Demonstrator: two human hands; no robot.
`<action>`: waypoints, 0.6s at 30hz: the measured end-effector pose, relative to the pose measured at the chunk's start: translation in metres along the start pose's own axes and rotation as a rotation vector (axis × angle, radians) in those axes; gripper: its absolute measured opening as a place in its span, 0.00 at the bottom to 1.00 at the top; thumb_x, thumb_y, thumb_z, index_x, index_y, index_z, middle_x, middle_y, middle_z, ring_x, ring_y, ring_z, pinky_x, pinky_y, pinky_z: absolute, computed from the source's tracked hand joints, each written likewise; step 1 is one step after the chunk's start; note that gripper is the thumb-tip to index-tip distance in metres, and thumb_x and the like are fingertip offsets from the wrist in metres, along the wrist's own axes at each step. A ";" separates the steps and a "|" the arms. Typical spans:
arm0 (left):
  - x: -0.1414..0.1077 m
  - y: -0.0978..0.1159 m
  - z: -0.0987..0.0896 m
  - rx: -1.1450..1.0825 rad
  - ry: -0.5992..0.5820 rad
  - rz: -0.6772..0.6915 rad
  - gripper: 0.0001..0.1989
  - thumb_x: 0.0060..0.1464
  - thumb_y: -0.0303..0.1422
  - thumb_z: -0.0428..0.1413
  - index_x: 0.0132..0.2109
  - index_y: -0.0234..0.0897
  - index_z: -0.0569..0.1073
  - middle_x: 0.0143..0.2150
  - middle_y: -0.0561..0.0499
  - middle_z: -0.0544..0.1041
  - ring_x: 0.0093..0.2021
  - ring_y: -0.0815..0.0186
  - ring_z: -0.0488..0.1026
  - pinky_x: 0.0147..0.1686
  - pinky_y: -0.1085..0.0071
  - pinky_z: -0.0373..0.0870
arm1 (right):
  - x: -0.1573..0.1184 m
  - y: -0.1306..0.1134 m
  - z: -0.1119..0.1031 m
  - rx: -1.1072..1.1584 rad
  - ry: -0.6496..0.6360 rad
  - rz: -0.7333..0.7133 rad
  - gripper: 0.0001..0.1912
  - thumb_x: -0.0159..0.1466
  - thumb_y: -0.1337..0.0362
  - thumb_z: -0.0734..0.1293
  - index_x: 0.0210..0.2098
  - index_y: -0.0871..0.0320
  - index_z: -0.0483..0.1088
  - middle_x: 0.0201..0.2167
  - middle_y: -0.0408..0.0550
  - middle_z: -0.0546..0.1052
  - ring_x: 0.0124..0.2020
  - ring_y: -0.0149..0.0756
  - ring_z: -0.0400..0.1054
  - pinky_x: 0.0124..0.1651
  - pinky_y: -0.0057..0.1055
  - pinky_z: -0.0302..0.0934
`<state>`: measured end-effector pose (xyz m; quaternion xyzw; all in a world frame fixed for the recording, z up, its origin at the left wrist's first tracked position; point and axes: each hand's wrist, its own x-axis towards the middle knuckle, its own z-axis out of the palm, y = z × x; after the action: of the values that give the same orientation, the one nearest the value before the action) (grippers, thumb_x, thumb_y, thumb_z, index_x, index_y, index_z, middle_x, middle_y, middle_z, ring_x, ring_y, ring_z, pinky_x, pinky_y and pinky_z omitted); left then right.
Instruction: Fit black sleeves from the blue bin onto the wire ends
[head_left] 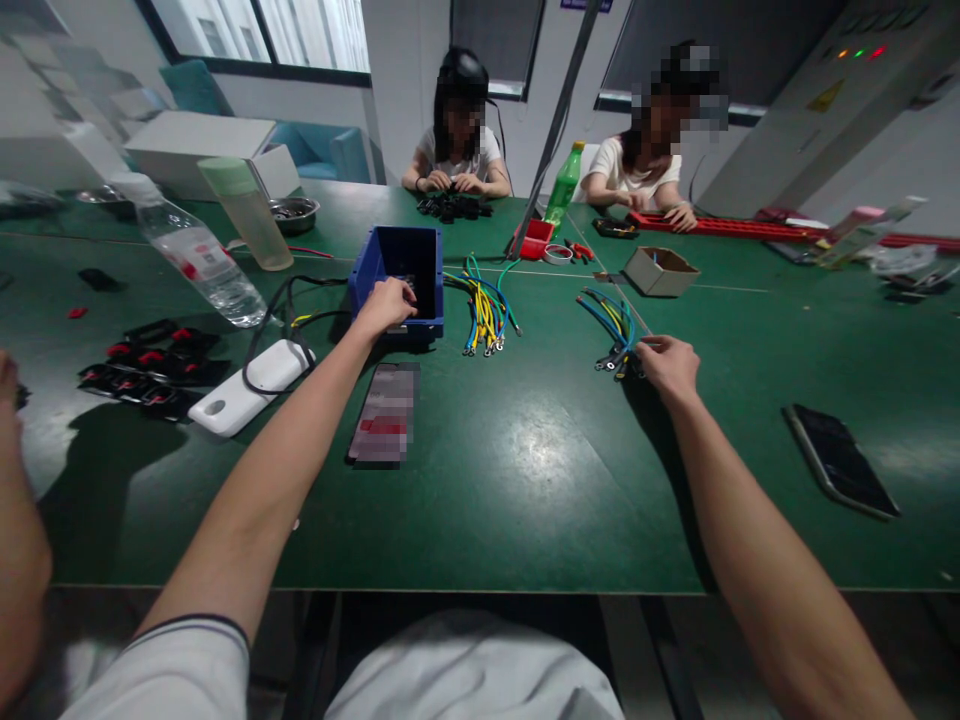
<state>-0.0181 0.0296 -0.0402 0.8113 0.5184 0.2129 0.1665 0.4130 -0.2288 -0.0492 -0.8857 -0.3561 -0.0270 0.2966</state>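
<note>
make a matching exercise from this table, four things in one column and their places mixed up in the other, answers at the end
1. left hand
2. white device
3. cardboard box
4. right hand

A. beyond the right hand, open at the top
B. at the right-hand bundle of wires
C. reaching into the blue bin
D. crossed by a black cable

Pairs: 1-C, 2-D, 3-A, 4-B

From the wearer's head, the only view looks forward and down across the table point(540, 530). The lap point(472, 670) is closest, at 6 o'clock; the left hand point(388, 305) at 10 and right hand point(670, 368) at 3 are at arm's length, the far wall point(409, 60) well beyond at 12.
</note>
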 end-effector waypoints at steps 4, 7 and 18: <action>0.002 -0.001 0.002 -0.039 0.009 -0.005 0.14 0.39 0.32 0.64 0.37 0.37 0.78 0.35 0.47 0.79 0.39 0.60 0.77 0.36 0.71 0.71 | -0.007 -0.007 0.000 -0.007 0.111 -0.027 0.16 0.56 0.61 0.63 0.39 0.62 0.77 0.34 0.56 0.79 0.38 0.45 0.74 0.47 0.37 0.63; 0.001 -0.001 0.002 -0.069 0.004 -0.008 0.13 0.39 0.31 0.64 0.36 0.37 0.78 0.33 0.48 0.79 0.37 0.60 0.77 0.35 0.71 0.70 | -0.015 -0.020 -0.001 0.058 0.195 -0.084 0.15 0.56 0.61 0.62 0.37 0.62 0.76 0.33 0.56 0.79 0.35 0.44 0.73 0.45 0.38 0.64; -0.011 0.007 -0.005 -0.105 0.065 0.024 0.11 0.40 0.30 0.65 0.35 0.36 0.78 0.30 0.48 0.78 0.34 0.63 0.76 0.33 0.71 0.69 | -0.038 -0.104 0.006 0.319 0.179 -0.384 0.12 0.58 0.60 0.63 0.35 0.60 0.74 0.27 0.52 0.78 0.29 0.39 0.71 0.37 0.34 0.62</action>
<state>-0.0195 0.0175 -0.0346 0.8003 0.5017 0.2682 0.1894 0.3159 -0.1897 -0.0107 -0.7379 -0.4900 -0.1046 0.4521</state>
